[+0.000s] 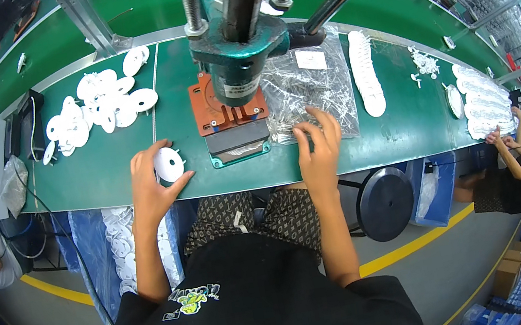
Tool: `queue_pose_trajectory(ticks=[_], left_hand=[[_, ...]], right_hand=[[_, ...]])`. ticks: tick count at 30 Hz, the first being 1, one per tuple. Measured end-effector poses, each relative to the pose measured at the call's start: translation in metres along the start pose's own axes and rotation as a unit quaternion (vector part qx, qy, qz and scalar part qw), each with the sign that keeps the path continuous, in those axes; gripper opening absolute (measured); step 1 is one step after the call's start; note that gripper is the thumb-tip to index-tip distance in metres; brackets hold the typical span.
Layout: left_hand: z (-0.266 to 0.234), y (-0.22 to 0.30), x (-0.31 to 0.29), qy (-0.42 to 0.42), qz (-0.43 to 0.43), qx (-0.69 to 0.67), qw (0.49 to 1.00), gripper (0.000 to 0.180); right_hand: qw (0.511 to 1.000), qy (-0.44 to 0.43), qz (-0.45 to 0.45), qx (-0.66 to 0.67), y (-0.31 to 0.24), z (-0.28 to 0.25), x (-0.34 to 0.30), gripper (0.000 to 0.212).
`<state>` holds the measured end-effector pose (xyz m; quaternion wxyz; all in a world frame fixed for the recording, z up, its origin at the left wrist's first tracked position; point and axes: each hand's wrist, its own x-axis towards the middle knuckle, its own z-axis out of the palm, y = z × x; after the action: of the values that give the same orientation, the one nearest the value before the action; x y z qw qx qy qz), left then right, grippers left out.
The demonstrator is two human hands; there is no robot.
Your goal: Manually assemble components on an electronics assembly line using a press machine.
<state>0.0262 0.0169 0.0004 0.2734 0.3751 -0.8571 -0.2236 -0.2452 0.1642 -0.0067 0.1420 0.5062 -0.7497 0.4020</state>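
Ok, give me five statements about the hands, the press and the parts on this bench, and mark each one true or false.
1. The left hand holds a white disc at the near edge of the green table. True.
2. The right hand grips the press lever. False: its fingers rest on the clear plastic bag of small metal parts, right of the press.
3. A loose pile of white discs lies on the left of the table. True.
4. The plate under the press is blue. False: the base plate is orange.
5. A row of stacked white discs lies right of the bag. True.
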Motion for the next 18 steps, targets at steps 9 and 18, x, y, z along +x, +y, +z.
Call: queue_pose_trajectory(ticks=[9, 18], left_hand=[[0.010, 0.029, -0.005, -0.063, 0.094, -0.065, 0.991, 0.057], [0.028, 0.040, -0.007, -0.070, 0.145, -0.113, 0.980, 0.062]], right_hand=[[0.792, -0.167, 0.312, 0.498, -0.020, -0.011, -0.030, 0.024], [0.822, -0.167, 0.227, 0.494, -0.064, 0.020, -0.052, 0.012]])
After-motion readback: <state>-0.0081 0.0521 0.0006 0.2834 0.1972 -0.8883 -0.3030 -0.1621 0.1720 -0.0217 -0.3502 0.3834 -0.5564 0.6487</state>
